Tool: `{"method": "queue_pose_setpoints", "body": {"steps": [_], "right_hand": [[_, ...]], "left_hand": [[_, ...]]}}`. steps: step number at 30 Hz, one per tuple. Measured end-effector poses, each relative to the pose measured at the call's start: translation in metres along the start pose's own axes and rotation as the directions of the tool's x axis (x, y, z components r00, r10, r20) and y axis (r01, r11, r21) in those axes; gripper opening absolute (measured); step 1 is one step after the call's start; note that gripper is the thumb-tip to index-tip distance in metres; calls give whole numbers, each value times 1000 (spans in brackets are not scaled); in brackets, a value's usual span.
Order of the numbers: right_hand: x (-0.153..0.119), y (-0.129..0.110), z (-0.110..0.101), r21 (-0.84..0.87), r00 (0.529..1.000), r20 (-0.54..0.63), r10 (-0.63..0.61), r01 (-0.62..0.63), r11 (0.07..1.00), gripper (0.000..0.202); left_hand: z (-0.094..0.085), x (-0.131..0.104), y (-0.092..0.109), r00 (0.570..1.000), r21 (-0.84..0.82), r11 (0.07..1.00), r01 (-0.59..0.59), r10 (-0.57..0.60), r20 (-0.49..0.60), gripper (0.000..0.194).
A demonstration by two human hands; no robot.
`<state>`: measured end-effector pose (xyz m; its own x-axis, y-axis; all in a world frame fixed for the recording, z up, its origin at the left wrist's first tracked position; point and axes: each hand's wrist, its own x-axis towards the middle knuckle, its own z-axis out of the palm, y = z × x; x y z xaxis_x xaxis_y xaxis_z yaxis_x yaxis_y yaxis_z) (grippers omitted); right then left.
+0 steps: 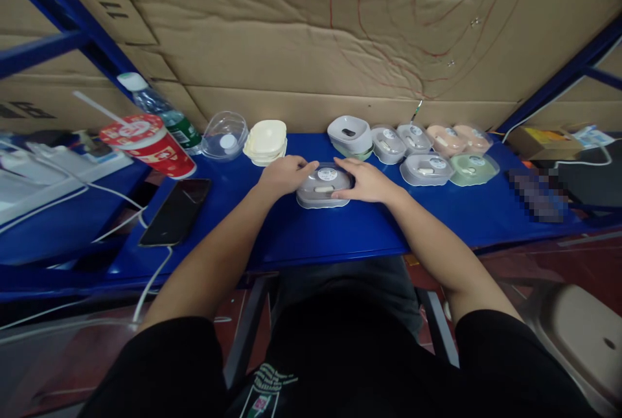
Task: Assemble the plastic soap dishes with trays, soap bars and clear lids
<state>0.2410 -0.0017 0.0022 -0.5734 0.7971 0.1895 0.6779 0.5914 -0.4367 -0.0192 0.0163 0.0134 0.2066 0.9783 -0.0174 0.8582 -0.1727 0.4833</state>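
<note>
A grey container [318, 199] with a clear lid and a round white sticker rests on the blue table in front of me. My left hand [287, 175] grips its left side, thumb along the lid's back edge. On the right side my right hand [364, 180] holds the same container, with its fingers over the lid. Behind my left hand stands a stack of cream bowls [266, 139], and clear lids [226, 136] lie to its left. Behind my right hand is a stack with a grey bowl [348, 133] on top. Several lidded containers [426, 169] in grey, peach and green stand to the right.
At the left are a black phone [175, 212], a red cup [155, 146] with a straw, a bottle [170, 113] and white cables. Cardboard [272, 29] rises behind the blue table [311, 236]. A small box [547, 142] and a stool [583, 327] are at the right.
</note>
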Motion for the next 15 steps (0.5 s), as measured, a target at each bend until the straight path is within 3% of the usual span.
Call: {"method": "queue_pose_setpoints", "body": {"steps": [3, 10, 15], "right_hand": [[-1, 0, 0, -5, 1000, 11, -16, 16, 1000, 113], [0, 6, 0, 0, 1000, 10, -1, 1, 1000, 114], [0, 9, 0, 4, 1000, -12, 22, -22, 1000, 115]], "left_hand": [[-1, 1, 0, 1000, -107, 994, -22, 23, 10, 51], [9, 4, -5, 983, -124, 975, -184, 182, -34, 51], [14, 3, -7, 980, -161, 967, -200, 194, -53, 64]]}}
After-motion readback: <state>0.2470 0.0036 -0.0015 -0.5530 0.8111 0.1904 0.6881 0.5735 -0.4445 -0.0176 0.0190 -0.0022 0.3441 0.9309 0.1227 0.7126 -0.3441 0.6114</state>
